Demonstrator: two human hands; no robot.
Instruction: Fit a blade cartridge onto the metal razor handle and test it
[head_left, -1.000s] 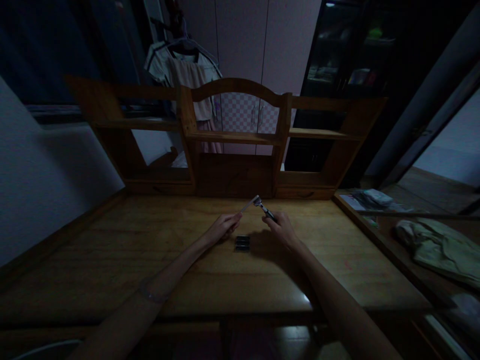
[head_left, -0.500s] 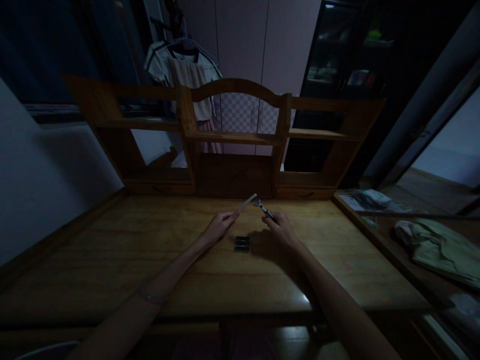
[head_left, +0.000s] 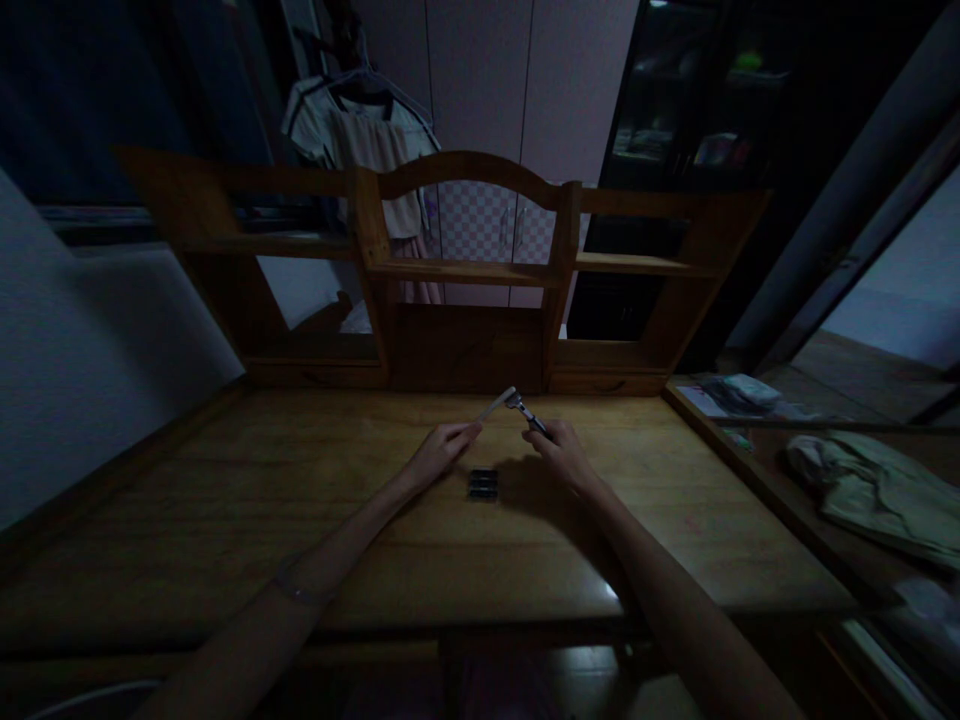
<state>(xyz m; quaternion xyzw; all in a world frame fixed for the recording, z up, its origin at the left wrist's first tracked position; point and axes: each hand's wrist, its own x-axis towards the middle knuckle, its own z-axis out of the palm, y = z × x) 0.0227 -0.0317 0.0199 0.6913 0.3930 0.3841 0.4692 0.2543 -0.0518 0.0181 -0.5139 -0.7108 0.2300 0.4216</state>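
Observation:
My left hand (head_left: 444,448) is closed round the lower end of a slim white stick (head_left: 495,404), shaped somewhat like a toothbrush. It slants up to the right, and dim light hides its details. In my right hand (head_left: 561,450) is a razor (head_left: 529,412) with a dark handle and a silvery head, tilted up to the left. The stick's tip meets or overlaps the razor's head above the desk. Below, between both hands, a small dark case with several black bars (head_left: 483,485), resembling razor cartridges, lies on the wooden desk (head_left: 360,560).
A wooden shelf unit (head_left: 469,272) stands along the desk's back edge, with small drawers at its base. On a lower surface to the right lie a pale green garment (head_left: 885,495) and plastic bags (head_left: 750,392). Clothes (head_left: 367,140) hang behind the shelf.
The small gap between the white stick's tip and the razor head has closed. Both hands keep nearly the same places, and the dark case has not been moved.

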